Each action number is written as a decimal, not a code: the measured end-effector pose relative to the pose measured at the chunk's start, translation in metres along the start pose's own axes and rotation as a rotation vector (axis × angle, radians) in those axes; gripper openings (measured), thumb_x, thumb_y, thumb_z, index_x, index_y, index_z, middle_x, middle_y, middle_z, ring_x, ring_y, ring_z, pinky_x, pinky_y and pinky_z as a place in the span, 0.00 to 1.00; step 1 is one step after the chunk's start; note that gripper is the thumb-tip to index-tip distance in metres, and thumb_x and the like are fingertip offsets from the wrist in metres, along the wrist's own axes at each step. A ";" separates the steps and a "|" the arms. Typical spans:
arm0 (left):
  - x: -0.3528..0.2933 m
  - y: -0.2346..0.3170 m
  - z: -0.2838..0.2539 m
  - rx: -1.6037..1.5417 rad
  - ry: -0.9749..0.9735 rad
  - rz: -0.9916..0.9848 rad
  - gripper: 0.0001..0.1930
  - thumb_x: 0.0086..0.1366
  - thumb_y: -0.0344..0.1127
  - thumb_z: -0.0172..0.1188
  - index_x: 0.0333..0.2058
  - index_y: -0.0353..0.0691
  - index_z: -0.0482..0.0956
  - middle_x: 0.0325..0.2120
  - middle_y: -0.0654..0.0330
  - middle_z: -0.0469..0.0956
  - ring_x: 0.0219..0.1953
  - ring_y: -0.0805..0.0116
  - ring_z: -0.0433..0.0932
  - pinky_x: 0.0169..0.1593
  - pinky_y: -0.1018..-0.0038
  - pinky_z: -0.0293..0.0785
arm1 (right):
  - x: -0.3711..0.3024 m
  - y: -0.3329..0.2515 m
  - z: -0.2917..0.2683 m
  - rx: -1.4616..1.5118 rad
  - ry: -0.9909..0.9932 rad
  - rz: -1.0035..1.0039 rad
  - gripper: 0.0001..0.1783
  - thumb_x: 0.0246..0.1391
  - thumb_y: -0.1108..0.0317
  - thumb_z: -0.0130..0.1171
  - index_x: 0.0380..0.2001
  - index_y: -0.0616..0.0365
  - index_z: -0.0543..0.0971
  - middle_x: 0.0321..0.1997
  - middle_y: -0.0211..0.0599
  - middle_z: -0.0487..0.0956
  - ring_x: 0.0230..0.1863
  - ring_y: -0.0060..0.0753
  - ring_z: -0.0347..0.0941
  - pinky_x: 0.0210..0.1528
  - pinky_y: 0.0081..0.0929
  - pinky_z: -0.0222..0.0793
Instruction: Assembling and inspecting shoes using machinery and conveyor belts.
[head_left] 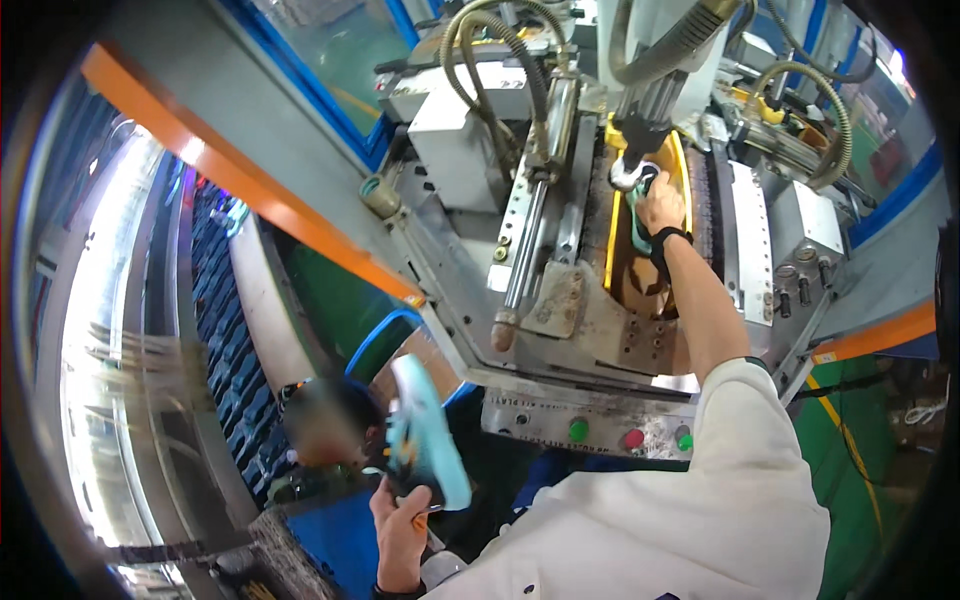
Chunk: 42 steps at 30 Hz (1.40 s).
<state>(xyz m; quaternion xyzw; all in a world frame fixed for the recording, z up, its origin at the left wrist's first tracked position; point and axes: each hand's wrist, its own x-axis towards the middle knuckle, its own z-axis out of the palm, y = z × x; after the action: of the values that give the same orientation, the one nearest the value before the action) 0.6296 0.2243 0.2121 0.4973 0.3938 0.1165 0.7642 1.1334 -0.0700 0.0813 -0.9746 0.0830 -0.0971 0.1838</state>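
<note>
My left hand [402, 530] grips a light blue sports shoe [430, 440] by its heel end, fingers and thumb closed round it. The shoe stands upright in the air, its pale sole turned to the right. Further off to the right, my right hand [661, 205] reaches into a yellow-rimmed cavity [610, 240] of a machine. Its fingers are curled on a teal shoe [640, 230] lying there, partly covered by the hand. A metal clamp head [628, 176] with a rounded tip sits just beside these fingers.
A control panel [600, 432] with green and red buttons runs along the machine's front. Orange-edged frame posts [250, 180] slant at left. A person's head [330, 425] is close to my left hand. A dark ridged conveyor belt [225, 330] lies further left. Cylinders and hoses [530, 75] surround the cavity.
</note>
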 end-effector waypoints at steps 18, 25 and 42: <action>-0.130 -0.141 -0.050 -0.402 0.407 -0.026 0.17 0.60 0.30 0.62 0.46 0.29 0.74 0.38 0.58 0.78 0.38 0.67 0.79 0.41 0.74 0.78 | -0.361 0.016 0.049 0.419 -0.476 -1.107 0.10 0.51 0.75 0.55 0.38 0.59 0.76 0.38 0.44 0.75 0.44 0.49 0.71 0.46 0.39 0.67; -0.194 -0.192 -0.093 -0.575 0.652 0.031 0.15 0.58 0.31 0.65 0.40 0.28 0.75 0.34 0.54 0.79 0.36 0.64 0.81 0.42 0.72 0.79 | -0.362 0.029 0.101 0.371 -0.536 -1.152 0.10 0.51 0.72 0.54 0.38 0.60 0.77 0.41 0.45 0.75 0.46 0.51 0.71 0.49 0.41 0.67; -0.326 -0.380 -0.408 -0.934 1.618 0.006 0.17 0.54 0.32 0.68 0.40 0.31 0.74 0.34 0.51 0.78 0.35 0.51 0.80 0.39 0.51 0.78 | -0.592 -0.387 -0.206 1.061 -0.402 -1.914 0.09 0.54 0.78 0.58 0.40 0.61 0.76 0.34 0.34 0.76 0.33 0.27 0.69 0.35 0.25 0.66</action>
<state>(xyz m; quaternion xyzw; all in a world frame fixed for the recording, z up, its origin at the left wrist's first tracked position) 0.0391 0.1297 -0.0323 -0.0915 0.7183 0.5758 0.3797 0.5645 0.3323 0.3205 -0.4326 -0.7863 -0.0624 0.4367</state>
